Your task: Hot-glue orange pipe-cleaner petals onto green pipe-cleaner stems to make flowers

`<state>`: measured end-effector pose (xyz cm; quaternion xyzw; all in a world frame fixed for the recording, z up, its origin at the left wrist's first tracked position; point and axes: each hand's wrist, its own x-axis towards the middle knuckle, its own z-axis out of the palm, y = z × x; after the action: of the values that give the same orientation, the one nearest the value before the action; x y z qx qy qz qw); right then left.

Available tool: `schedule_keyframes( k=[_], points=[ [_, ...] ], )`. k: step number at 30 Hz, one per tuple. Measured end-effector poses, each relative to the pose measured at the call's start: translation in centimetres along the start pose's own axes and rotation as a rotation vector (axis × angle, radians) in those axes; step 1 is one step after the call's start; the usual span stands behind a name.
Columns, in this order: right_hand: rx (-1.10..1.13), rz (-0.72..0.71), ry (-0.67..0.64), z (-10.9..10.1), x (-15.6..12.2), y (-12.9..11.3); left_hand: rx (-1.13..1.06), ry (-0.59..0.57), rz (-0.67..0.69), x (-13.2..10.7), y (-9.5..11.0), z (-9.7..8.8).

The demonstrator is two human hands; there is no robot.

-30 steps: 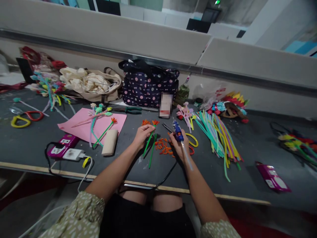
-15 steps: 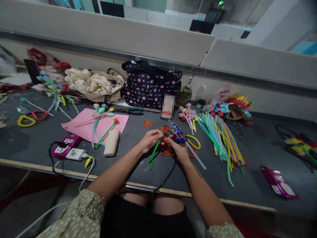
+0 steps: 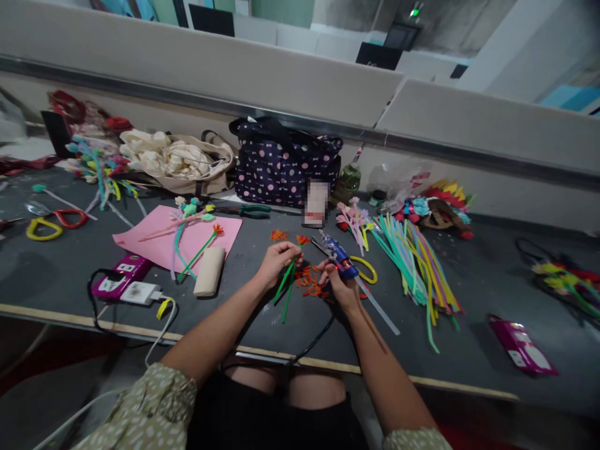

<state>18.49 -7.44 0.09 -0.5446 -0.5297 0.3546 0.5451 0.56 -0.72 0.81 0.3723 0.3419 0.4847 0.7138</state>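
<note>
My left hand [image 3: 275, 261] is closed around green pipe-cleaner stems [image 3: 285, 284] topped with an orange flower head [image 3: 302, 240], held just above the dark table [image 3: 56, 275]. My right hand [image 3: 338, 281] grips a blue glue gun [image 3: 338, 255], its nozzle aimed toward the orange flower; a clear glue stick [image 3: 377, 305] trails from its back. Small orange pieces [image 3: 312, 284] lie on the table between my hands. A second orange flower head [image 3: 279, 235] lies just beyond my left hand.
A bundle of coloured pipe cleaners [image 3: 417, 256] lies to the right, yellow-handled scissors [image 3: 363, 269] beside the gun. A pink sheet [image 3: 154, 234] with finished flowers, a cardboard roll [image 3: 209, 271] and a power strip [image 3: 124, 282] lie on the left. A polka-dot bag [image 3: 285, 164] stands behind.
My hands came together with the glue gun at the flower half a second ago, then drew slightly apart. The gun now points toward the orange head.
</note>
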Motion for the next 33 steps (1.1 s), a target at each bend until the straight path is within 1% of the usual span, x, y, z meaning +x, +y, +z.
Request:
schedule_keyframes(
  k=[2,5,16,21,27,29,33],
  points=[
    [-0.016,0.020,-0.051,0.1,-0.2,0.0,0.011,0.024,0.016,0.1,0.0,-0.1],
    [-0.058,0.045,-0.086,0.4,-0.5,-0.1,0.026,0.047,0.032,0.2,0.0,-0.2],
    [-0.178,0.007,-0.102,0.5,-0.3,1.0,0.018,0.070,0.010,0.2,0.1,-0.1],
    [-0.225,0.005,-0.150,0.3,-0.4,0.6,0.013,0.072,0.010,0.1,0.1,-0.1],
    [-0.193,0.032,-0.164,0.3,-0.5,-0.4,0.013,0.061,-0.001,0.1,0.1,0.0],
    [-0.183,0.039,-0.166,0.4,-0.5,-0.3,0.018,0.055,0.004,0.1,0.1,-0.1],
    [-0.166,0.028,-0.102,0.8,-0.4,0.6,0.043,0.046,0.029,0.2,-0.1,-0.2]
  ],
)
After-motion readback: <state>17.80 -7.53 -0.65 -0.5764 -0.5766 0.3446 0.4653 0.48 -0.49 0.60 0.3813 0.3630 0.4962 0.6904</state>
